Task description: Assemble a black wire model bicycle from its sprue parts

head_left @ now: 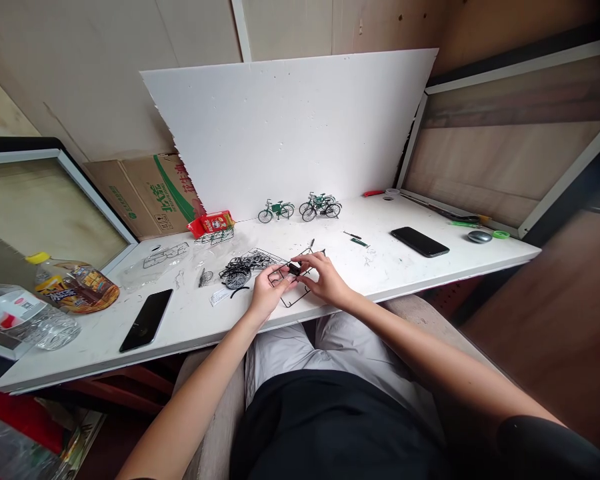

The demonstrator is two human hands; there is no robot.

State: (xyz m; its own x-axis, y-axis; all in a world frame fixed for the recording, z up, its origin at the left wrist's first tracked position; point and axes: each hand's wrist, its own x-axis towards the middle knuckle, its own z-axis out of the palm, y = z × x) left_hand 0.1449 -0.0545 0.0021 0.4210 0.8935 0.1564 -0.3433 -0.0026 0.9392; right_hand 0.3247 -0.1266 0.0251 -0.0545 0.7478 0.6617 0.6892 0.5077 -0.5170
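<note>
Near the front edge of the white table, my left hand (269, 292) and my right hand (325, 280) both grip a black plastic sprue frame (294, 301) from a model kit. A small dark part (294, 268) shows between the fingertips; whether it is still joined to the frame I cannot tell. Left of my hands lies a pile of black model parts (240, 270) with small spoked wheels. A curved black strip (240, 291) and a small white paper label (220, 297) rest beside it. Assembled model bicycles, a green one (276, 211) and black-and-green ones (321, 207), stand farther back.
A phone (147, 321) lies left, another phone (419, 241) right, near a grey mouse (479, 237). A craft knife (359, 242) lies behind my right hand. Bottles (75, 285) lie at far left. A red packet (212, 225) and a cardboard box (145, 193) stand by the white foam board (290, 133).
</note>
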